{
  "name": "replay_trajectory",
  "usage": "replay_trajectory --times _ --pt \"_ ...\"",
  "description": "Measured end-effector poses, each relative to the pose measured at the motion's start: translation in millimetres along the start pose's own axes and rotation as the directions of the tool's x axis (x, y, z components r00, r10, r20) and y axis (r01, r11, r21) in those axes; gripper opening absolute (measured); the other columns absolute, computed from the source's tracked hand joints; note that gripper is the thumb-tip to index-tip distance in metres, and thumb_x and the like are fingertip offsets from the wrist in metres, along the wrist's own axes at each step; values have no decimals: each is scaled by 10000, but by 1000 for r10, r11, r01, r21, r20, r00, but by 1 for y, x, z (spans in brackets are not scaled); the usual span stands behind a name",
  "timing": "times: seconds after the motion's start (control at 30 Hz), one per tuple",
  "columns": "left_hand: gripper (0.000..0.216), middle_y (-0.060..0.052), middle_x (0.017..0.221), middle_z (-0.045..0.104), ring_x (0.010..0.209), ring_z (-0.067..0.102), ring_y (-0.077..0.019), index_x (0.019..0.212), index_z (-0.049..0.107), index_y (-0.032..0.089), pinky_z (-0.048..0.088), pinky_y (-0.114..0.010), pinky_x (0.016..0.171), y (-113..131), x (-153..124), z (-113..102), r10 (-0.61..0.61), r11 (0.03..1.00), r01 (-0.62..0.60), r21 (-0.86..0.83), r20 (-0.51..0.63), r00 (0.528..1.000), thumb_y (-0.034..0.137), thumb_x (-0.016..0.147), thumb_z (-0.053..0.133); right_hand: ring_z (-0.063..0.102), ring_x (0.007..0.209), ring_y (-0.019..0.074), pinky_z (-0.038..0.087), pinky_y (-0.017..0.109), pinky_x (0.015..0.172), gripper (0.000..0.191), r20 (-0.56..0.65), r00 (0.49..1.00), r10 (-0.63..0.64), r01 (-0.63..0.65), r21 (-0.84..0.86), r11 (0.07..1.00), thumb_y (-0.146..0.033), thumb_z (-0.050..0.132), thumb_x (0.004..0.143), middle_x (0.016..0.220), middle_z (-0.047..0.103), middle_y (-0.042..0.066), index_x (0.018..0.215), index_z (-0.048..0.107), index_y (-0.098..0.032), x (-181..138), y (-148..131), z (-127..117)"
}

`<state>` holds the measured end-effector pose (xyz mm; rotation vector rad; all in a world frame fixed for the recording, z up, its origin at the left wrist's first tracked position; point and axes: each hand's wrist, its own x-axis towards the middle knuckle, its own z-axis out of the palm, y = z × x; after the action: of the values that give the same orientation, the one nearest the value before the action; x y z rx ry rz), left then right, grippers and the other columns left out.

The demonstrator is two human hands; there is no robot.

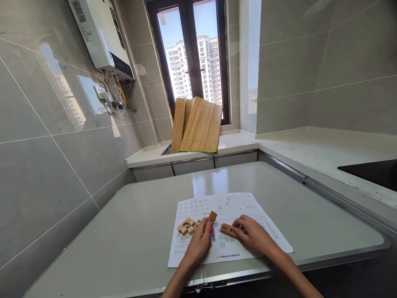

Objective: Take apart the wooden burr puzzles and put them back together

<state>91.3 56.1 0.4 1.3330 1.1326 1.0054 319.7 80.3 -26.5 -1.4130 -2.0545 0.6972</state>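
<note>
Grip of left hand (201, 240) is holding a tilted wooden stick (212, 216); right hand (250, 232) is arching, its grip pinching a marked stick (228, 230); both sticks are showing over printed paper (242, 207).

Bright daylight through window (191, 54), tabletop (130, 231) glare.

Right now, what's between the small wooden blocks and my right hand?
In the head view, your left hand holding one wooden bar, then a strip of printed paper, then the other bar, which your right hand holds near one end.
</note>
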Motion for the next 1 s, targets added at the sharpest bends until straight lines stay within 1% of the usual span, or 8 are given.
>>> replay_trajectory --times 0.17,0.23,0.33,0.5,0.7,0.8,0.9,1.0 --pt "429 45 730 466 686 408 -148 787 512 223 354 -275 693 3 -8 5 79 992 -75 103 -32 996 620 950 500 650 860 251 466 341 765 369 -71 997 -24 38 211 977 -533 565 918 877 718 66 790 699 -214 -2 -5 -4" --pt "424 56 713 441 620 369 -132 814 489 228 338 -269 642 4 -9 9 75 993 -73 97 -16 997 620 970 449 648 710 223 453 303 601 424 20 1000 12 -19 392 920 -597 528 925 787 712 44 825 668 -209 -3 -10 -3" --pt "429 69 693 405 560 312 -112 823 452 230 307 -254 582 3 -10 12 71 995 -70 74 -5 997 629 977 419 634 588 187 354 240 423 478 222 975 -21 -135 659 740 -672 505 914 787 705 28 887 604 -205 -8 -21 -3" --pt "442 74 656 368 542 293 -107 819 447 228 272 -242 538 1 -12 11 58 998 -58 40 -1 998 637 981 403 604 640 123 393 209 500 415 308 935 -178 -151 796 587 -601 626 902 873 680 13 976 614 -193 -20 -40 -18" --pt "456 54 698 428 535 295 -100 877 512 215 260 -238 506 0 -15 11 57 998 -57 0 -15 998 650 971 413 645 704 160 393 216 504 502 255 960 -113 -116 735 668 -613 688 851 878 714 54 1086 593 -180 -23 -46 -20" --pt "481 4 765 553 591 444 -137 1049 604 210 356 -255 529 2 -17 12 82 996 -80 41 -50 995 643 976 406 667 694 175 403 224 483 493 187 980 -69 -80 687 722 -645 657 853 875 728 70 1007 596 -180 -21 -46 -11" --pt "526 -80 1042 694 904 630 -230 1335 586 231 516 -341 764 7 -20 12 178 969 -159 187 -87 980 587 1006 382 667 652 170 460 248 499 476 116 992 -42 -44 650 759 -658 646 849 843 734 60 940 590 -194 -22 -50 -3" --pt "499 -73 1400 614 1298 532 -268 1448 521 273 408 -431 1109 13 -24 12 289 911 -254 324 -65 955 508 1038 361 661 604 166 525 279 522 478 57 998 -7 -32 644 764 -674 643 836 808 734 47 896 577 -204 -22 -56 5"
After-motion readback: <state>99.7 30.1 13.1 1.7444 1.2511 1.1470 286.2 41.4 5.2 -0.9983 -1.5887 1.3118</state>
